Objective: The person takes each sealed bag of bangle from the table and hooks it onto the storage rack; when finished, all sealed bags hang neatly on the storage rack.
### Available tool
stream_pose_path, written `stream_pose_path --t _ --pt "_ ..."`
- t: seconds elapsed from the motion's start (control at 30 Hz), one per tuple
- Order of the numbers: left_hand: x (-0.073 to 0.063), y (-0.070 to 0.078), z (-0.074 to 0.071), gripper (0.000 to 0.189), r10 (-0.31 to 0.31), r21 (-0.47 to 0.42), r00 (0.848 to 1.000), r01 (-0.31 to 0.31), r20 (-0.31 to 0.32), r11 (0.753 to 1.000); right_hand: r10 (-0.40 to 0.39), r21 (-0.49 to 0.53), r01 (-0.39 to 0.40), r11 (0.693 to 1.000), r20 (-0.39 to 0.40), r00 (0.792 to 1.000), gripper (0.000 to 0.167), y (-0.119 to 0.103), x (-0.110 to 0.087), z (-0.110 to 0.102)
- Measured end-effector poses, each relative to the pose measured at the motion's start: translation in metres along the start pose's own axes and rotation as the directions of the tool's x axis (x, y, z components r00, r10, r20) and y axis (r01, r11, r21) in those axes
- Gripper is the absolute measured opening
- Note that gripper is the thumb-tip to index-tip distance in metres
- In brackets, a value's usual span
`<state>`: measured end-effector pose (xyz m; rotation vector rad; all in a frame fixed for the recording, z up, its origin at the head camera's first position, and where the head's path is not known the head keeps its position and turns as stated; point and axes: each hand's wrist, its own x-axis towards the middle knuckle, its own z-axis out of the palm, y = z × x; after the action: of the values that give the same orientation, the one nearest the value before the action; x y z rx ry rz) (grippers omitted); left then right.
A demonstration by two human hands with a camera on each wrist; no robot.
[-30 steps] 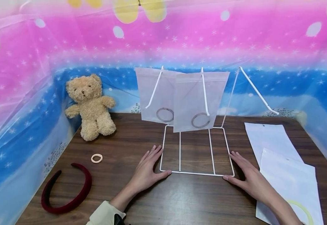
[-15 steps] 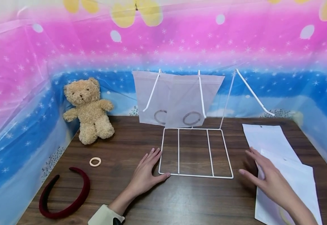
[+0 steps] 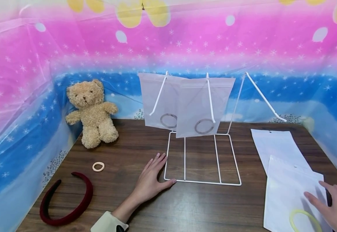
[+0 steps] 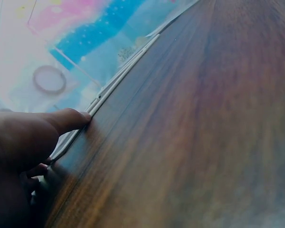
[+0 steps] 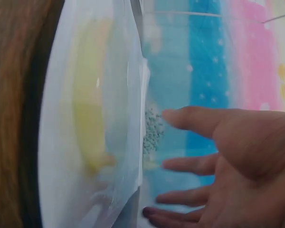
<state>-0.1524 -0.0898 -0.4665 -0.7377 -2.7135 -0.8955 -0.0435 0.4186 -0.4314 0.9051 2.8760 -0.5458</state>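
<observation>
My left hand (image 3: 148,181) rests at the front left corner of a white wire display rack (image 3: 204,182). Its thumb touches the front bar in the left wrist view, and its fingers lie along the side bar. From two of the rack's hooks hang frosted zip bags (image 3: 195,103), each with a brownish ring showing inside. At the right, my right hand (image 3: 335,206) hovers with spread fingers over the right edge of a white zip bag (image 3: 284,183) on the table. A pale yellow ring (image 5: 88,109) shows inside that bag; nothing is gripped in the right wrist view.
Another white bag (image 3: 275,141) lies partly beneath the nearer one. The rack's right hook (image 3: 264,93) is bare. On the left are a teddy bear (image 3: 90,112), a small cream ring (image 3: 98,166) and a dark red headband (image 3: 84,201). Patterned cloth (image 3: 185,42) surrounds the wooden table.
My right hand has left the rack's front right corner and moved right, over the white bag with the yellow ring. The left hand stays at the rack. The hanging bags have swung slightly.
</observation>
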Motion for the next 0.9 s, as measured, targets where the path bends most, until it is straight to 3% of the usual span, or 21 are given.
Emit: stream_pose_path --t 0.17,0.33,0.6,0.9 --pt "0.000 0.000 0.000 0.084 0.002 -0.002 1.000 -0.002 0.001 1.000 0.101 -0.059 -0.097 0.993 0.063 0.993 0.093 0.008 0.002 0.004" --pt "0.000 0.000 -0.001 0.084 0.000 -0.012 1.000 0.000 0.009 1.000 0.157 -0.098 -0.151 0.984 0.059 0.986 0.094 0.006 0.002 0.011" --pt "0.000 0.000 -0.001 0.085 0.004 -0.012 1.000 -0.004 -0.002 1.000 0.178 -0.052 -0.176 0.983 0.038 0.983 0.079 -0.003 -0.003 0.010" --pt "-0.001 0.000 -0.002 0.084 0.004 -0.012 1.000 -0.004 -0.003 1.000 0.221 0.035 -0.222 0.974 0.040 0.974 0.077 0.002 -0.001 0.012"
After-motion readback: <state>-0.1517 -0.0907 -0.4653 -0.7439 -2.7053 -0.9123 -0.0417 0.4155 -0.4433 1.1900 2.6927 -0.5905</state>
